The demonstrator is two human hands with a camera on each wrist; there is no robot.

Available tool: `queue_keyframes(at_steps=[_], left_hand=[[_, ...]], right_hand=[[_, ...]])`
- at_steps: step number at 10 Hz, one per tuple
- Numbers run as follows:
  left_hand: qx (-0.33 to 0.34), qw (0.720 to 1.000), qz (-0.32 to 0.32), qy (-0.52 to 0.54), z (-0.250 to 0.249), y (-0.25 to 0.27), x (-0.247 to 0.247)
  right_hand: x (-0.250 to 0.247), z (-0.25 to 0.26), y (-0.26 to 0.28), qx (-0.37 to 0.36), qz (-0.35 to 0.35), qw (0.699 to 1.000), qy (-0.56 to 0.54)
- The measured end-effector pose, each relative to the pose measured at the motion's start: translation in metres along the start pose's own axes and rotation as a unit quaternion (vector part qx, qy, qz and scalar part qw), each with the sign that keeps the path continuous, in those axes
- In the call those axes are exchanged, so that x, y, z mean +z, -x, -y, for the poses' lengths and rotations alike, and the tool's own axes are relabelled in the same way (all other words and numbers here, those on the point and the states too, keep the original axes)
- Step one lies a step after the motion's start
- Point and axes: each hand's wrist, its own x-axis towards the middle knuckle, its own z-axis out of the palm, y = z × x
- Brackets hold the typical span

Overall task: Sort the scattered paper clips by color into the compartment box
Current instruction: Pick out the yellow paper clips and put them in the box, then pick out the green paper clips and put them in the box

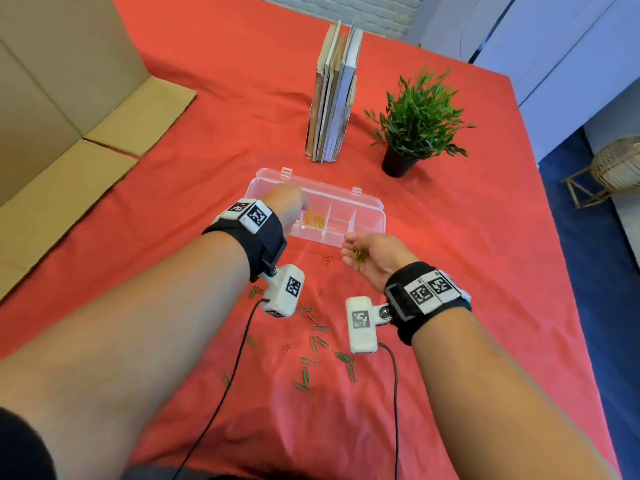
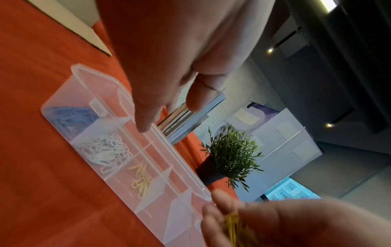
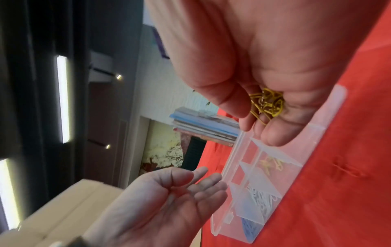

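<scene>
R hand cups yellow clips; L hand over box.

red cloth covers the table; blue floor, wicker stool, white brick wall behind.

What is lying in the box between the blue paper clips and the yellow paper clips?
In the left wrist view, white paper clips fill the clear plastic compartment box's section between the blue paper clips and yellow paper clips.
</scene>
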Motion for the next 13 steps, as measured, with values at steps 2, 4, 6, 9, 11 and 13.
queue_keyframes(at_steps=[2,4,6,9,11,13], left_hand=[[0.077,0.995,-0.057,-0.035,0.039,0.012,-0.042],[0.08,0.989,-0.074,-0.099,0.107,0.025,-0.085],[0.071,0.99,-0.057,-0.109,0.139,0.042,-0.083],[0.104,0.972,-0.051,-0.204,0.148,0.047,-0.086],[0.109,0.937,0.014,-0.33,0.156,0.061,-0.072],[0.184,0.904,0.005,-0.386,0.159,0.063,-0.051]], right_hand=[[0.052,0.039,-0.045,-0.064,-0.027,0.975,0.213],[0.079,0.062,-0.036,-0.14,-0.057,0.774,0.615],[0.078,0.045,-0.042,-0.096,-0.043,0.929,0.354],[0.055,0.01,-0.021,-0.176,-0.06,0.947,0.262],[0.028,-0.063,0.009,-0.134,-0.03,0.842,0.522],[0.042,-0.111,0.013,-0.2,-0.014,0.756,0.623]])
